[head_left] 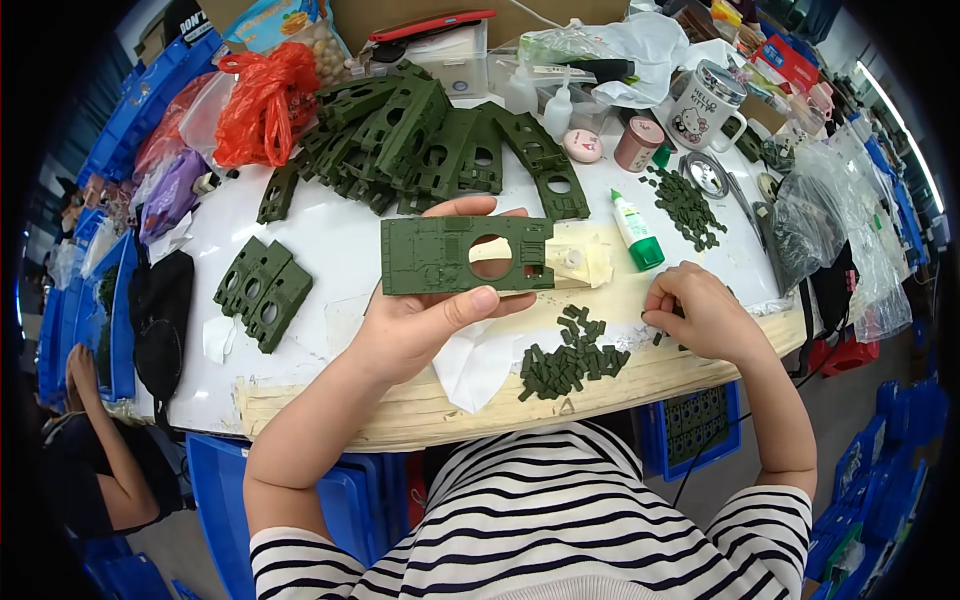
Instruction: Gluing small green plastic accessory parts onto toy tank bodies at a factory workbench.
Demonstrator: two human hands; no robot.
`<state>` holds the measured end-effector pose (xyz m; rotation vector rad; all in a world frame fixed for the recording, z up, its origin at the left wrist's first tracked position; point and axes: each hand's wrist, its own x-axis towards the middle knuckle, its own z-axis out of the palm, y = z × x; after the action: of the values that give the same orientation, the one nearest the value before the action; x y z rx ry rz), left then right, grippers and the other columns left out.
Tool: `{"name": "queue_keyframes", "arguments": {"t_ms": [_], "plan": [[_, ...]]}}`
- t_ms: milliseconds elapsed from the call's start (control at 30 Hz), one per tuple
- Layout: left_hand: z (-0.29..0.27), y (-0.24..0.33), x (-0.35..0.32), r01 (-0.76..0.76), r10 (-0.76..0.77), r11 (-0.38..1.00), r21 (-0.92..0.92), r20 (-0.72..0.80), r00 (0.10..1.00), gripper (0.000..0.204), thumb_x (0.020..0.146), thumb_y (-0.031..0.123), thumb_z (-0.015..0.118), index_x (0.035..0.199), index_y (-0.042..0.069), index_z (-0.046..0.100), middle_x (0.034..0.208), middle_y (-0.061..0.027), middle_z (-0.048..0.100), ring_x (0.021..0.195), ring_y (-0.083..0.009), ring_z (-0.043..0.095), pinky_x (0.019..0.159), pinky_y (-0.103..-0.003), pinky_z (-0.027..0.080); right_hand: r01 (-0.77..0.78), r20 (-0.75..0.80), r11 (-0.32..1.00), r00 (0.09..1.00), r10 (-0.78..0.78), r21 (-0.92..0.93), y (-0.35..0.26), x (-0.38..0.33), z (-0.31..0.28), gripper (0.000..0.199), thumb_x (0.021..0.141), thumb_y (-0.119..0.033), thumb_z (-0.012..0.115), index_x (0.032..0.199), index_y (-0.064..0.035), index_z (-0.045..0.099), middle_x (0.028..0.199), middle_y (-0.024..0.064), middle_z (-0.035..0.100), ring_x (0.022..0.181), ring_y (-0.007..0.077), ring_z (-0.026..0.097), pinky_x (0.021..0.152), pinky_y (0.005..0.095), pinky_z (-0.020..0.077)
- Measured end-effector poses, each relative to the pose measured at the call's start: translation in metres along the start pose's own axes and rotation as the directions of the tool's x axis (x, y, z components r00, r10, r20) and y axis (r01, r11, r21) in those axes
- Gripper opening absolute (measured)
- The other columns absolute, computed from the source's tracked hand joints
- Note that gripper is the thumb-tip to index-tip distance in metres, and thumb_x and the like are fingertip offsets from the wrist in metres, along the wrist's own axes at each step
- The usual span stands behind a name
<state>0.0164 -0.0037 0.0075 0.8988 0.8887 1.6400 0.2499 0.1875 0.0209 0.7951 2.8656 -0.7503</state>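
Observation:
My left hand [425,330] grips a dark green plastic model tank hull [425,257] from beneath, thumb along its near edge. The hull lies level above the table, with its large round opening toward the right. To the right, my right hand [708,312] is low over the table, fingers bent together in a pinch; whatever is between the fingertips is too small to make out. A few loose green bits lie under that hand. Between my arms rests a pile of small dark green plastic pieces [570,362]. A white glue bottle with a green cap [635,230] lies beyond my right hand.
A heap of green hulls [400,140] fills the table's far side, and joined hulls [263,290] lie at left. More small pieces [685,208] lie near a lidded mug [705,105]. A red plastic bag [262,105] stands far left. Another person's arm [115,450] shows at left.

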Motion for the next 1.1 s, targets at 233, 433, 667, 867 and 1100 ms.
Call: {"name": "queue_keyframes", "arguments": {"t_ms": [233,433,667,867,1100], "plan": [[-0.005,-0.004,0.001,-0.036,0.035,0.999,-0.029,-0.031,0.999,0.067,0.085,0.011,0.065,0.140,0.014,0.028,0.143,-0.0181,0.035,0.121,-0.0340,0.050,0.097,-0.048,0.049,0.219,-0.262,0.975,0.943,-0.206,0.024,-0.018,-0.004,0.004,0.012,0.080,0.002,0.062,0.089,0.0007,0.054,0.075,0.0109,0.059,0.070,0.0268,0.057,0.066,0.0341,0.0466],[-0.009,0.006,0.003,-0.034,0.032,0.999,-0.029,-0.072,0.997,0.063,0.087,0.011,0.061,0.140,0.012,0.028,0.140,-0.0183,0.039,0.120,-0.0317,0.051,0.098,-0.046,0.049,0.578,-0.500,0.816,0.715,-0.489,0.028,-0.076,0.031,-0.030,0.012,0.080,0.004,0.064,0.091,0.0004,0.062,0.073,0.0079,0.058,0.063,0.0171,0.057,0.058,0.0272,0.0457],[-0.014,0.014,0.007,-0.007,0.002,0.999,-0.039,-0.120,0.993,0.064,0.086,0.012,0.060,0.141,0.010,0.026,0.135,-0.0192,0.043,0.120,-0.0293,0.052,0.098,-0.044,0.049,0.697,-0.506,0.689,0.675,-0.538,0.197,-0.095,0.065,-0.019,0.014,0.077,0.005,0.067,0.090,-0.0007,0.069,0.077,0.0082,0.064,0.066,0.0167,0.061,0.058,0.0260,0.0469],[-0.019,0.008,0.007,0.043,-0.043,0.999,-0.006,-0.105,0.994,0.066,0.086,0.011,0.060,0.141,0.010,0.025,0.139,-0.0212,0.040,0.122,-0.0323,0.049,0.098,-0.050,0.046,0.553,-0.343,0.692,0.832,-0.435,0.464,-0.086,0.064,-0.005,0.011,0.076,0.005,0.069,0.086,0.0015,0.067,0.076,0.0087,0.065,0.068,0.0149,0.062,0.060,0.0254,0.0508],[-0.016,0.006,0.007,0.089,-0.089,0.996,-0.009,-0.124,0.988,0.066,0.085,0.012,0.061,0.141,0.009,0.025,0.139,-0.0202,0.040,0.122,-0.0324,0.050,0.098,-0.051,0.046,0.631,-0.406,0.718,0.762,-0.504,0.294,-0.083,0.071,-0.004,0.010,0.073,0.000,0.072,0.078,-0.0021,0.065,0.092,0.0079,0.060,0.081,0.0181,0.058,0.071,0.0278,0.0450]]}}
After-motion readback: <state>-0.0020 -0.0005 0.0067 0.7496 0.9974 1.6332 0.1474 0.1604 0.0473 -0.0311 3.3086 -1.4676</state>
